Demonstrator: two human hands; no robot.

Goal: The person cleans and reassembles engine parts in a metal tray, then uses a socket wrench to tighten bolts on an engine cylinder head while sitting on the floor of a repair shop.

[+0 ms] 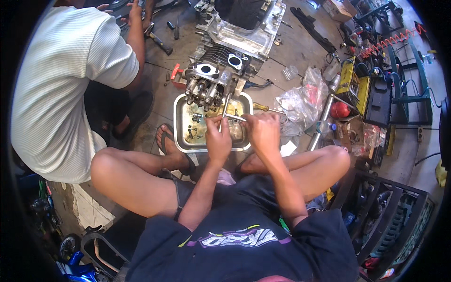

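I sit cross-legged on the floor over a steel tray (181,141) that holds small oily parts. My left hand (217,138) and my right hand (263,131) both grip a slim T-shaped metal wrench (226,114). Its long shaft runs up toward the cylinder head (212,77) of an engine block (244,33) that stands just beyond the tray. The left hand is closed on the near end of the shaft, the right hand on the crossbar's right side. The wrench tip is at the lower edge of the cylinder head.
A person in a white shirt (51,89) crouches at my left, one hand (134,11) reaching to tools on the floor. Crumpled plastic bags (303,101), a yellow box (347,77), a red coil spring (390,42) and green stands (404,80) crowd the right. A black crate (390,216) sits by my right knee.
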